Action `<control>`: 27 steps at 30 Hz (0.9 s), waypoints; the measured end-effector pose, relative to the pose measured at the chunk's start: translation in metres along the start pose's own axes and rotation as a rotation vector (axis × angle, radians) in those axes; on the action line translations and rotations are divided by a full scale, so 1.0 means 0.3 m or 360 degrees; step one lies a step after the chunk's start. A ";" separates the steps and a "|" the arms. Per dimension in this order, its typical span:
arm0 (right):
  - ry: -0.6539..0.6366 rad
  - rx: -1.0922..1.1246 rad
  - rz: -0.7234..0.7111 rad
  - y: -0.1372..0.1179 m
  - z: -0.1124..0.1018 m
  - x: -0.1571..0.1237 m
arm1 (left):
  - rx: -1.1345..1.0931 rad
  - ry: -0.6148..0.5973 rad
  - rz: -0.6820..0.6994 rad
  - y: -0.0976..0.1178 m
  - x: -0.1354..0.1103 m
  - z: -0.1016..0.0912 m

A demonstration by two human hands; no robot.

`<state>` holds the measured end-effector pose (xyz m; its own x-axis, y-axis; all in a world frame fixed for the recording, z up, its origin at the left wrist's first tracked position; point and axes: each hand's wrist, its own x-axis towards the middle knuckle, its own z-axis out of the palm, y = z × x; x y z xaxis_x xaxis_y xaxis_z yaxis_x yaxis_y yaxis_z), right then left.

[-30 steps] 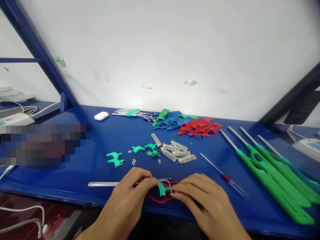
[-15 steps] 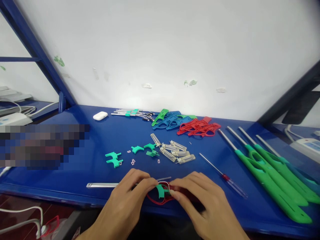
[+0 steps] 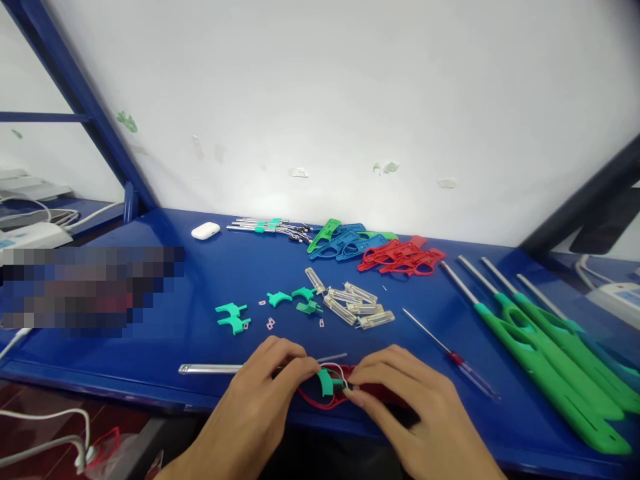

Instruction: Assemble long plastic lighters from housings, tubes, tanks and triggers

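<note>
A red lighter handle half-shell [image 3: 317, 402] lies at the table's front edge between my hands, its right end partly covered by my fingers. Set in it is a teal trigger [image 3: 327, 383], with a dark piece just to its right. My left hand [image 3: 257, 400] is closed around the shell's left end and the silver lighter tube [image 3: 207, 369], which sticks out to the left. A thin white wire [image 3: 339, 367] loops over the trigger. My right hand [image 3: 417, 400] pinches at the wire's end beside the trigger, over the shell.
Several loose teal triggers [image 3: 234, 324], small metal clips [image 3: 271, 325] and clear fuel tanks [image 3: 340, 311] lie ahead. Red shells [image 3: 400, 255] and blue shells [image 3: 333, 248] are heaped behind. To the right are a screwdriver [image 3: 467, 370] and green lighters [image 3: 545, 370]. A blurred patch covers the left.
The view has shifted slightly, moving everything a little to the right. My right fingertips have drawn back slightly from the trigger, showing the dark piece and the wire beside it.
</note>
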<state>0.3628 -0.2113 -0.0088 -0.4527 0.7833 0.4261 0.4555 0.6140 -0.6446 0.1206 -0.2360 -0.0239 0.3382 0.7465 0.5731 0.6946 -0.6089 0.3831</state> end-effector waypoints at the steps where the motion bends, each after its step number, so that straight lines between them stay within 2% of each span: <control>1: -0.0007 0.0012 -0.0015 0.003 0.001 0.001 | 0.0010 0.0001 0.0012 0.001 0.002 -0.002; 11: 0.0015 -0.0014 -0.0059 0.003 0.003 0.000 | 0.0024 -0.0019 0.0024 0.010 0.037 -0.011; 17: 0.0015 -0.0013 -0.0041 0.008 0.008 -0.005 | -0.0082 -0.0079 -0.0033 0.000 0.026 -0.005; 27: 0.0042 -0.0047 -0.0074 0.008 0.010 -0.009 | -0.0065 -0.0096 -0.0080 0.007 0.024 -0.009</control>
<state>0.3629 -0.2122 -0.0132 -0.4539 0.7557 0.4720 0.4569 0.6522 -0.6048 0.1227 -0.2326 -0.0171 0.3422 0.7903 0.5083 0.6857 -0.5799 0.4399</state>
